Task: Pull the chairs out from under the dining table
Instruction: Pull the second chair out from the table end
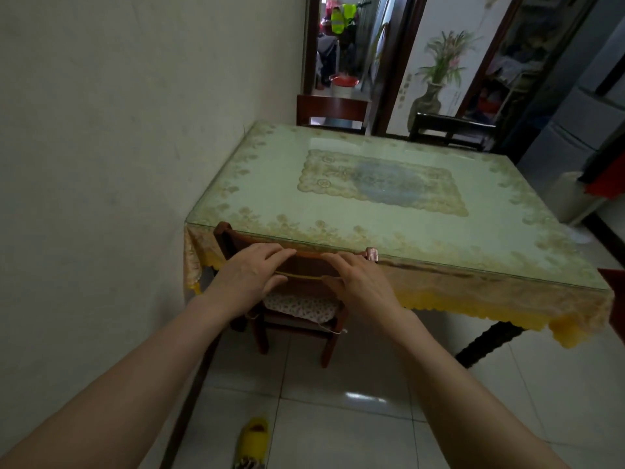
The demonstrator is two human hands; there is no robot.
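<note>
Near wooden chair (304,265) tucked under dining table (389,184), top rail against the glass edge, cushioned seat beneath the yellow tablecloth fringe (473,299); left hand (250,275) and right hand (358,282) both on the top rail, fingers curled over it, grip seemingly closed though thumbs hidden; two further chairs (331,110) at the far side; yellow slipper (253,441) on tiled floor.
</note>
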